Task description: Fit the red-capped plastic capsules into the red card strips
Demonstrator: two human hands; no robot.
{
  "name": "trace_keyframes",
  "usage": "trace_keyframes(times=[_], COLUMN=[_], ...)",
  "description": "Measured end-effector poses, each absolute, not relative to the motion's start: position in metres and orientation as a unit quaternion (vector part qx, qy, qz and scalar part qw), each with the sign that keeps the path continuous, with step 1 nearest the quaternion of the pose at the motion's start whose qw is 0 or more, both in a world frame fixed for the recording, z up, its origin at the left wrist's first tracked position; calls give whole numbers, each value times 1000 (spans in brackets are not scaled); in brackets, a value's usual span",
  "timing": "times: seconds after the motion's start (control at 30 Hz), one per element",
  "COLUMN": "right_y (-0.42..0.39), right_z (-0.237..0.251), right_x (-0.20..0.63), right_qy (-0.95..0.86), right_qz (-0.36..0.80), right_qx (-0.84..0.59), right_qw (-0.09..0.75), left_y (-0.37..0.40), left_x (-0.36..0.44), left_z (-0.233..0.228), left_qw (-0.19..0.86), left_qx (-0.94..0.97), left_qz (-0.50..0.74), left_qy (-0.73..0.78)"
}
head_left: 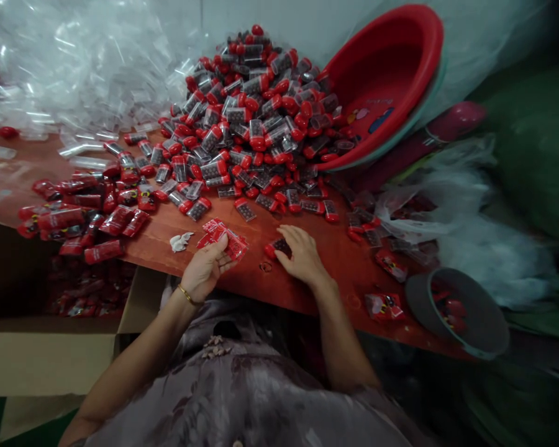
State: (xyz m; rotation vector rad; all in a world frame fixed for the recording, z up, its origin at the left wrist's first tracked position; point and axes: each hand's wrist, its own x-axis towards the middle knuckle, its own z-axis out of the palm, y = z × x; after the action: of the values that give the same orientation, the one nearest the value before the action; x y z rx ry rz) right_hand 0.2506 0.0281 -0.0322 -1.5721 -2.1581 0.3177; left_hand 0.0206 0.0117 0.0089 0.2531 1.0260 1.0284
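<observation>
I sit at a big brown-red table (177,233). Everything else I tell by where it lies from the big pile of little tubes (256,118) in the middle of that table.

Behind the pile and off to its left is a huge fluffy heap of clear plastic bags (79,62). To the right of the pile a red basin (384,77) leans on its side, and its rim touches the tubes. Lower than the pile on the left, a cardboard box (41,354) stands open beside the table edge. Left of the pile lies a bunch of tubes already in red wrappers (81,217). Far down to the right of the pile sits a grey bowl (461,316) with some red pieces in it.

In front of the pile, close to me, my left hand (205,270) pinches a stack of flat red packets (223,239) between thumb and fingers. Just left of it lies a small white scrap (181,241).

My right hand (302,254) is also in front of the pile, beside my left one. Its fingers are curled down on one tube with a red cap (278,248), pressing it to the table. Loose tubes lie between my hands and the pile.
</observation>
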Motion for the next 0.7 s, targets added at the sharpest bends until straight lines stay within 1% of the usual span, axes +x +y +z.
trace_keyframes(times=[0.07,0.13,0.17,0.23,0.3,0.37,0.4,0.47,0.53,0.7], right_y=[32,30,28,19,5,-11,-19,-31,-37,-35], right_z=[-33,-36,-38,-43,-44,-39,-33,-19,-5,8], right_x=[269,276,276,270,260,247,240,228,218,209], right_qy=[-799,-805,-803,-784,-741,-685,-660,-631,-622,-616], right_qz=[112,114,114,120,158,249,308,414,473,513], right_qx=[-568,-564,-567,-582,-603,-606,-594,-551,-517,-507], right_qw=[165,142,145,180,250,320,342,354,350,318], left_y=[11,10,10,9,9,8,8,7,5,1], left_x=[21,22,23,23,22,23,23,25,26,26], left_z=[10,10,10,9,8,7,7,6,7,8], left_qw=[755,763,766,768,765,762,760,758,755,736], left_qx=[103,97,96,100,106,117,123,139,161,222], left_qz=[449,435,429,423,422,423,424,425,426,447], left_qy=[467,468,469,471,475,476,476,475,472,457])
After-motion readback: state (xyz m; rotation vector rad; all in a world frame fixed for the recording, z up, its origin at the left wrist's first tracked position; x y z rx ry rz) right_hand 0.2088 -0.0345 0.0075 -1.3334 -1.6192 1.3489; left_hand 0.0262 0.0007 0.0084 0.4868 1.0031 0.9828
